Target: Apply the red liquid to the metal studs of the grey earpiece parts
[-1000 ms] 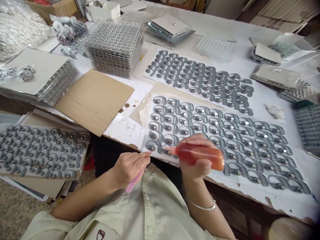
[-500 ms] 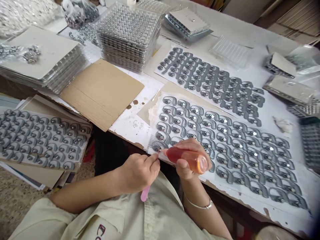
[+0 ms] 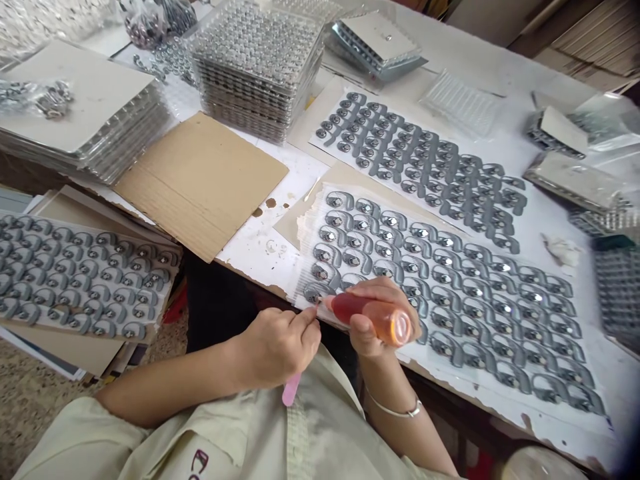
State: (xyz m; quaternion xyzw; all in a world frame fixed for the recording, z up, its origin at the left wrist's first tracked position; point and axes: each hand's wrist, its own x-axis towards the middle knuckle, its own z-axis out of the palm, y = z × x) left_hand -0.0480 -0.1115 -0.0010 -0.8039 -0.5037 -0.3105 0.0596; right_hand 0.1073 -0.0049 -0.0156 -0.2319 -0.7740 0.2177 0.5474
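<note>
My right hand (image 3: 367,337) is wrapped round a squeeze bottle (image 3: 370,315) of red-orange liquid, tilted with its nozzle pointing left. My left hand (image 3: 283,347) is closed on a slim pink tool (image 3: 291,389); its rounded end sticks out below the fist and its working tip is too small to make out. Fingertips and nozzle nearly meet over the lower left corner of a sheet of grey curved pieces (image 3: 445,275), each with a shiny round stone-like part. The piece (image 3: 316,292) at that corner lies just beyond the nozzle.
Another sheet of grey pieces (image 3: 419,152) lies farther back, and one more (image 3: 75,280) rests on boards at the left. Flat cardboard (image 3: 200,190), stacked clear trays (image 3: 257,80) and a board-topped stack (image 3: 85,100) stand behind. More packs (image 3: 575,177) line the right side.
Both hands hold almost the same pose, with the bottle nozzle still beside the left fingertips. The view has shifted very slightly.
</note>
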